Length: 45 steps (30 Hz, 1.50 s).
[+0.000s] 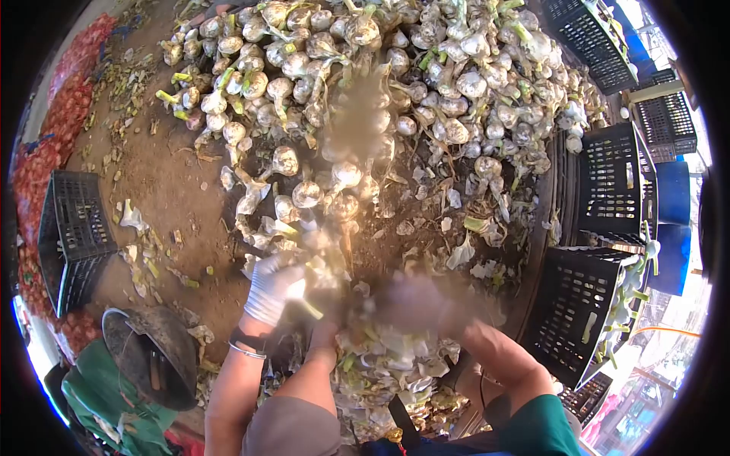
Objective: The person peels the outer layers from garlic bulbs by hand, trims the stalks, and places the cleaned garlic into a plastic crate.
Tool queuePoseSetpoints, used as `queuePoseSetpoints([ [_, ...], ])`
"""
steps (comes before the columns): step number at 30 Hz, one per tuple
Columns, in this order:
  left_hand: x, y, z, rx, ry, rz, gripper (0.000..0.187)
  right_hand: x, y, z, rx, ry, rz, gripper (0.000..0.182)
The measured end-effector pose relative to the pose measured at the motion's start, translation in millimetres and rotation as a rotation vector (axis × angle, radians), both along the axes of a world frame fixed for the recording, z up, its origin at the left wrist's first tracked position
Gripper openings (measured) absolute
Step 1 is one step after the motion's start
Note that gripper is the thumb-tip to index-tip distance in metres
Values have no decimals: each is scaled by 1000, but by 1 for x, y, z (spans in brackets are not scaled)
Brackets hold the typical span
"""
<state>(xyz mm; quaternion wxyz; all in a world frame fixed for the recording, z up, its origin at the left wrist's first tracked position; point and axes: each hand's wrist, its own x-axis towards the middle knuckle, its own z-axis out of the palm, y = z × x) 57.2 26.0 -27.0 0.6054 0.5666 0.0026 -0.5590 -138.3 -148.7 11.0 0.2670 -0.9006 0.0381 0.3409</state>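
Note:
My left hand (272,290), in a white glove, is closed around a garlic bulb (310,305), whose pale cut stem pokes out beside the fingers. My right hand (414,304) is smeared by motion a little to the right, so its fingers and anything in them cannot be made out. Below and between the hands lies a heap of papery garlic skins and trimmings (391,357). Just beyond them, loose garlic bulbs (306,194) lie on the dirt, leading up to a large garlic pile (456,83).
Black plastic crates stand along the right, the nearest crate (572,308) having stems over its edge. Another black crate (80,228), a dark bucket (156,357) and red mesh sacks (57,159) are on the left. A blurred smudge covers part of the pile.

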Motion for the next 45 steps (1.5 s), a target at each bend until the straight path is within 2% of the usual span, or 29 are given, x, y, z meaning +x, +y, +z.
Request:
queuePoseSetpoints([
  [1,-2,1,-8,-3,-2,2,21,3,-6,-11,-88,-113,-194,50],
  [3,-2,4,-17,21,-369,-217,17,23,-16,-38,-226,-355,-421,58],
  [5,-3,-1,0,77,-392,-252,15,66,-22,-40,-246,-251,-412,60],
  [6,-4,-3,5,93,-349,-220,16,77,-15,-64,-334,-490,-532,32],
  [7,-3,-7,9,105,-307,-189,16,83,-14,-91,-335,-493,-535,32],
  [9,3,-8,13,122,-352,-176,17,96,-20,-130,207,-489,-908,27],
  [10,5,-5,11,116,-267,-180,17,97,-27,-88,5,-532,-829,25],
  [11,4,-1,11,112,-176,-185,16,99,-27,-50,-333,-695,-716,31],
  [13,-1,-8,16,122,-238,-203,16,108,-32,-52,-453,-645,-492,37],
  [17,-2,-20,20,145,-430,-259,19,126,-43,-58,-459,-577,-345,35],
  [19,-1,-24,22,159,-490,-214,21,122,-55,-56,-172,-808,-722,18],
  [20,1,-24,20,140,-515,-207,34,119,-60,-55,-20,-914,-908,10],
  [21,0,-29,22,139,-514,-202,34,109,-57,-55,602,-861,-1299,6],
  [23,-5,-43,30,0,-483,-108,53,90,-60,-3,893,-336,-1660,8],
  [24,-6,-47,19,-5,-546,-174,68,85,-50,2,1125,-394,-1745,9],
  [25,-8,-53,13,-127,-505,-145,74,78,-46,-8,1093,-376,-1722,7],
  [27,-12,-65,33,-22,-500,-255,65,61,-36,-27,1204,-296,-1659,18],
  [28,-12,-66,32,-22,-498,-258,65,59,-30,-18,1204,-297,-1663,18],
  [30,-13,-69,28,-61,-810,-296,59,61,-21,8,1490,-420,-1747,37],
  [31,-14,-73,35,-65,-811,-297,59,55,-18,7,1487,-425,-1746,37],
  [33,-15,-78,53,34,-992,-371,53,45,-11,-5,1301,-346,-1659,57],
  [34,-17,-75,47,74,-1117,-444,58,53,-2,-15,1275,-500,-1743,55],
  [35,-21,-72,44,77,-1114,-450,58,53,3,-19,1277,-496,-1749,55],
  [37,-27,-72,43,-3,-1376,-427,58,55,5,-19,1378,-524,-1744,49],
  [38,-27,-71,41,-22,-1410,-452,59,58,4,-11,1510,-544,-1773,43],
  [39,-26,-70,41,-22,-1412,-452,59,57,4,-9,1511,-545,-1772,43],
  [41,-26,-69,40,-31,-1664,-601,60,55,3,-6,1413,-472,-1806,44],
  [45,-27,-72,43,-54,-1739,-587,59,54,0,10,1341,-377,-1896,45],
])
